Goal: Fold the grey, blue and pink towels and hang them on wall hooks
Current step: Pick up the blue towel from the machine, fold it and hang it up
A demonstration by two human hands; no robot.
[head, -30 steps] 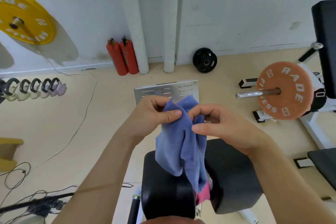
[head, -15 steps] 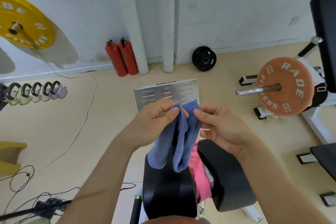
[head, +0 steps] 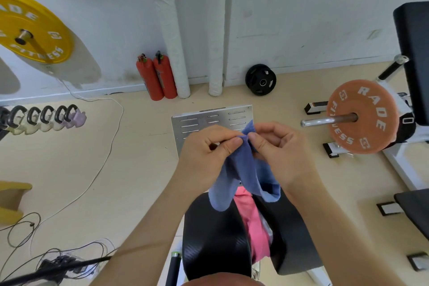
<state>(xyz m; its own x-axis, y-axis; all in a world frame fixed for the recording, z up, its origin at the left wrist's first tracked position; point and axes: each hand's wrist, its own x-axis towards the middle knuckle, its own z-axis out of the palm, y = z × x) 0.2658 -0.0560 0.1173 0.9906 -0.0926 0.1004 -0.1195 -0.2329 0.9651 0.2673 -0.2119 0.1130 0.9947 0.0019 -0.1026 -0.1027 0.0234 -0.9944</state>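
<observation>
In the head view, the left hand (head: pixel 204 146) and right hand (head: pixel 276 146) meet in mid-air, each pinching the top edge of the blue towel (head: pixel 241 174) between thumb and fingers, so its two halves hang down over the black padded rollers (head: pixel 213 239). The pink towel (head: pixel 249 218) lies wedged in the gap between those rollers, just below the blue one. Far behind stand two red fire extinguishers (head: pixel 156 76) against the wall, with an orange weight plate (head: pixel 362 116) to the right.

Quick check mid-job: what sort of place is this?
Most likely a gym's weights area: a yellow plate and an orange plate sit on bars, a row of kettlebells is at left, and a black plate is by the wall.
</observation>
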